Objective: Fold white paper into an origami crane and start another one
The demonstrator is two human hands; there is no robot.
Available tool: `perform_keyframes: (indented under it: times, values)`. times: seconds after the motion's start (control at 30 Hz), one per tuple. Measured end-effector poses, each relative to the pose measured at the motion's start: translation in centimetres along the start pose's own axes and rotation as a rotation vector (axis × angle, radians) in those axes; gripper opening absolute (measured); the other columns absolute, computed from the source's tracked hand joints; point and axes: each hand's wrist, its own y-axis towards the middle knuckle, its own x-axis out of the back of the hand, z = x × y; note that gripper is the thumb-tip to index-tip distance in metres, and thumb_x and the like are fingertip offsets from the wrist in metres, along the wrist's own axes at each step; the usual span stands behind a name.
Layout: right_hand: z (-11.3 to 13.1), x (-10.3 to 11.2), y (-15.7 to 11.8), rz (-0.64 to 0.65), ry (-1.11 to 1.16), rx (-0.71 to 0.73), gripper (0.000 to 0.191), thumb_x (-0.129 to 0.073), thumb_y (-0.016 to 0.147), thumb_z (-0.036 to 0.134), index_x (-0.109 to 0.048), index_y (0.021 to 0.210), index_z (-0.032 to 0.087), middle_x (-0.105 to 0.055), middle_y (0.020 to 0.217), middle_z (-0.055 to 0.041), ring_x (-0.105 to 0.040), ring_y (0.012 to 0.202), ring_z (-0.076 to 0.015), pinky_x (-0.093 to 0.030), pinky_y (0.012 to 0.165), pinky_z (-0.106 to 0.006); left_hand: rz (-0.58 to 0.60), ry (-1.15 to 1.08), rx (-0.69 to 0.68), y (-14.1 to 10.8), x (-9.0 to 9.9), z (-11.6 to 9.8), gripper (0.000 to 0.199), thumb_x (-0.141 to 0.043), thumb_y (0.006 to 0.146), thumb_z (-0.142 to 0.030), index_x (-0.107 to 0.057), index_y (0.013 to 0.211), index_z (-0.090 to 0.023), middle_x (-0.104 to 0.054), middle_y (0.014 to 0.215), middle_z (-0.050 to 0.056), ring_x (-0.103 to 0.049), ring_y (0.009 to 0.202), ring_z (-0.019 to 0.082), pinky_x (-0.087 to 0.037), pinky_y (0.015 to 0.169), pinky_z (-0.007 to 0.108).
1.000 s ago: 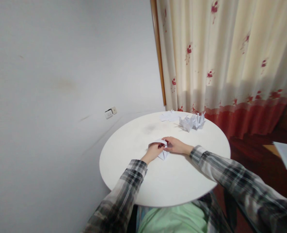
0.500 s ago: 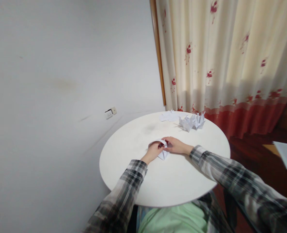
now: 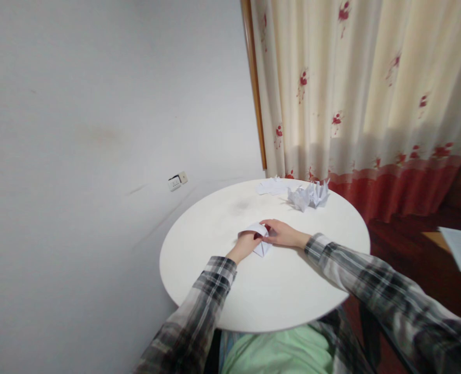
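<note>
A partly folded sheet of white paper [image 3: 262,249] rests on the round white table [image 3: 199,249], with a creased, pointed flap toward me and a curved flap lifted at the back. My left hand [image 3: 246,243] grips it from the left, its fingers tucked under the curved flap and partly hidden. From the right, my right hand [image 3: 280,232] pinches the paper's edge between thumb and fingers. The fingertips of both hands nearly meet at the middle of the paper.
Several folded white paper pieces [image 3: 307,197] with pointed tips stand at the table's back right. Flat white papers [image 3: 270,186] lie behind them to the left. A wall with a socket [image 3: 174,183] is at left, a flowered curtain [image 3: 331,93] behind.
The curved back flap of the paper has shifted slightly and shows more of its surface. Both hands stay in nearly the same place, still on the paper.
</note>
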Motion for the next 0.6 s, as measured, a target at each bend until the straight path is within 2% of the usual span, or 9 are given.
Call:
perform_keyframes:
  times: [0.2,0.43,0.6]
  values:
    - [-0.29,-0.13,0.04,0.003,-0.011,0.005,0.047,-0.06,0.066,0.028,-0.049,0.11,0.015,-0.058,0.097,-0.008,-0.052,0.086,-0.0184,-0.039,0.079,-0.032,0.006,-0.056,0.023,-0.32,0.47,-1.07,0.029,-0.047,0.073,-0.015,-0.057,0.1,-0.013,-0.06,0.105,0.009,-0.054,0.095,0.019,-0.039,0.088,0.029]
    - [-0.62,-0.29,-0.05,0.001,0.003,-0.01,0.05,-0.061,0.064,0.027,-0.048,0.111,0.015,-0.057,0.099,-0.0087,-0.052,0.087,-0.0187,-0.039,0.081,-0.033,-0.002,-0.042,0.04,-0.22,0.44,-1.0,0.027,-0.042,0.076,-0.016,-0.059,0.097,-0.013,-0.06,0.105,0.009,-0.054,0.097,0.019,-0.038,0.088,0.029]
    - [-0.53,-0.24,0.01,-0.007,0.005,0.001,0.05,-0.061,0.065,0.026,-0.047,0.111,0.014,-0.057,0.097,-0.0085,-0.052,0.085,-0.0182,-0.039,0.079,-0.032,0.018,0.058,-0.027,-0.09,0.33,-0.66,0.028,-0.044,0.073,-0.016,-0.058,0.097,-0.011,-0.062,0.095,0.01,-0.057,0.085,0.02,-0.042,0.08,0.03]
